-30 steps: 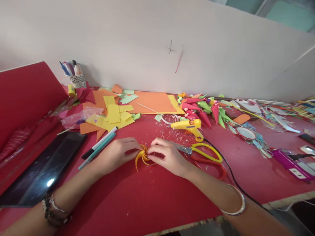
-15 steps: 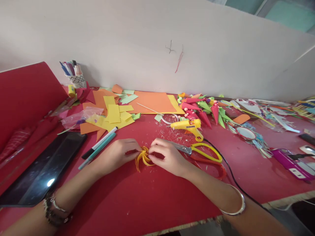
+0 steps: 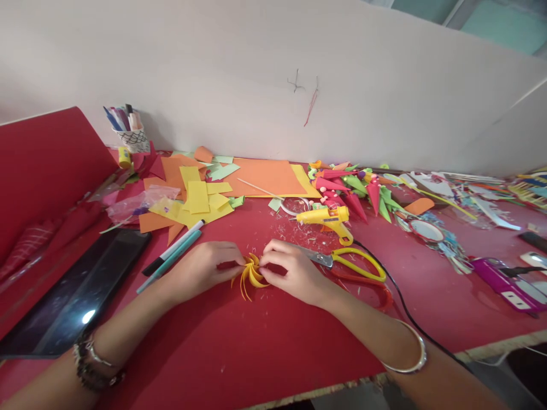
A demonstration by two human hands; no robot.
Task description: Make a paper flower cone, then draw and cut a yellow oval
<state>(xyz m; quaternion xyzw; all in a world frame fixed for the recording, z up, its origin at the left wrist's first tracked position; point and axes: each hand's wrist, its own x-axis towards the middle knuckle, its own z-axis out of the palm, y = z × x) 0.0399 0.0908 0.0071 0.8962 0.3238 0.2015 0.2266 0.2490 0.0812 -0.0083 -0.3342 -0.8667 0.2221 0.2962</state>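
Note:
Curved yellow-orange paper strips (image 3: 253, 277), fanned out like petals, are held between my two hands just above the red table (image 3: 222, 353). My left hand (image 3: 211, 266) pinches the strips from the left with thumb and fingertips. From the right, my right hand (image 3: 294, 270) pinches the same bundle. Scissors (image 3: 359, 265) with yellow and red-orange handles lie beside my right hand, their blades partly behind it. Beyond them rests a yellow glue gun (image 3: 325, 217). A teal marker (image 3: 171, 259) and a white marker with a black cap (image 3: 179, 244) lie beside my left hand.
A dark tablet (image 3: 85, 290) lies at the left. Coloured paper scraps (image 3: 197, 196) spread behind the markers. Paper cones (image 3: 350, 185) pile up by the wall. A black cord (image 3: 405, 307) runs past my right arm; a purple power strip (image 3: 504, 285) is farther right.
The paper strips have fanned out a little more and turned slightly between my fingers. My right hand has shifted very slightly; the things on the table stay where they were.

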